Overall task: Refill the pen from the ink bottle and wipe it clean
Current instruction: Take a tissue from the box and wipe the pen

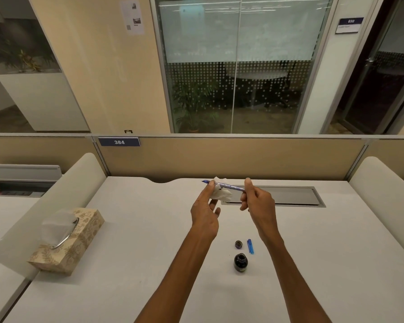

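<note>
The left hand (pixel 204 213) fingers pinch a tissue (pixel 222 195) against the pen (pixel 230 187); the right hand (pixel 259 206) fingers grip its rear, above open tabletop (pixel 149 229) beyond the ink bottle (pixel 240 263).

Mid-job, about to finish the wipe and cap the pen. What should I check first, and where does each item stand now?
1. Pen secured: right hand pinches its rear end. Ok.
2. Tissue on the pen: left hand holds it against the barrel behind the nib. Ok.
3. Nib free of ink: too small to judge. Cannot tell.
4. Ink bottle closed: it stands open, with its lid on the desk beside it. Not ok.
5. Pen cap at hand: it lies on the desk next to the lid. Ok.
6. Spare tissue: tissue box on the left has a sheet sticking up. Ok.
</note>
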Demonstrator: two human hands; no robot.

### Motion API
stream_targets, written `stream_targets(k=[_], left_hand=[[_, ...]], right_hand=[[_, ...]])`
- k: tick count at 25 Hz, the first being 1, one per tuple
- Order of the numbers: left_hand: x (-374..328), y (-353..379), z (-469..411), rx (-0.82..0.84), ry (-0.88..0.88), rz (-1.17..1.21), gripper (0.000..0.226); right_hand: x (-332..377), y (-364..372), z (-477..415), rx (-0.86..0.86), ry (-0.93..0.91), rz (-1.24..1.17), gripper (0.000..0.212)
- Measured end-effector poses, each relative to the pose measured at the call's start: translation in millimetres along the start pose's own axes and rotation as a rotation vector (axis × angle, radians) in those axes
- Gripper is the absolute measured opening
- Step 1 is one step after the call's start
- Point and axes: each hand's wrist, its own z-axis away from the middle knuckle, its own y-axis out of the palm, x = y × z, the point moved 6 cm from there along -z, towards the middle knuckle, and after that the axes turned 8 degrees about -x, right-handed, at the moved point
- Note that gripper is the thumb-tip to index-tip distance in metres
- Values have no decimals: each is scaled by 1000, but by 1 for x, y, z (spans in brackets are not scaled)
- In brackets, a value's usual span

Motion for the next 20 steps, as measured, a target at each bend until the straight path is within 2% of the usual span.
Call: stream_targets(k=[2, 6, 7, 9, 11, 12, 15, 16, 18, 20], left_hand=[[-2, -2, -1, -18, 5, 20, 27], [-4, -7, -3, -35, 3, 32, 31], [-3, -7, -2, -30, 2, 24, 30], [0, -3, 2, -21, 3, 7, 28], [1, -2, 4, -20, 6, 2, 27], [2, -3, 4, -21, 3, 4, 26], [1, -5, 3, -21, -2, 13, 17], [1, -5, 3, -20, -2, 10, 15], [3, -6, 4, -19, -3, 1, 12], [4, -4, 6, -11, 7, -7, 13]], right_hand=[[-1, -3, -1, 44, 27, 2, 49], [4, -8, 3, 188, 4, -207, 11], [3, -7, 3, 164, -12, -173, 13], [0, -3, 3, 85, -3, -74, 34], [-1, -2, 4, 75, 28, -15, 50], [-1, -3, 4, 91, 32, -19, 48], [1, -8, 6, 171, -13, -141, 16], [2, -8, 7, 172, -46, -136, 12], [0, -7, 5, 105, -109, -24, 13], [-1, -2, 5, 48, -127, 60, 25]])
